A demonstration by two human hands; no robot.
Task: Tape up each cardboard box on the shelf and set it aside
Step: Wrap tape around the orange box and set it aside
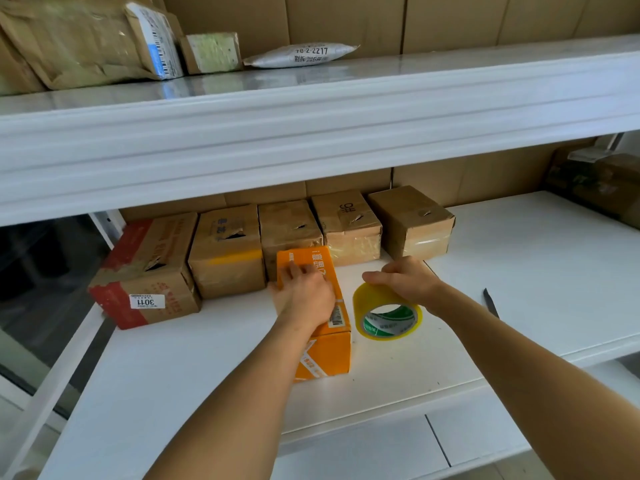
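A: Which item is in hand?

B: The long orange cardboard box (pixel 320 320), lying mid-shelf on the white shelf board (pixel 519 271). The left hand (pixel 304 292) lies flat on its top, fingers straight and close together. The right hand (pixel 405 277) curls its fingers over the yellow roll of packing tape (pixel 386 311), just beside the box.

A: Progress?

B: Apparently partial. Five brown cardboard boxes (pixel 291 230) line the back, glossy tape on several; whether every one is sealed cannot be told. No tape is yet drawn across the orange box.

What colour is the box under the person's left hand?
Orange with white print; the box shows clearly in the head view, beneath the left hand.
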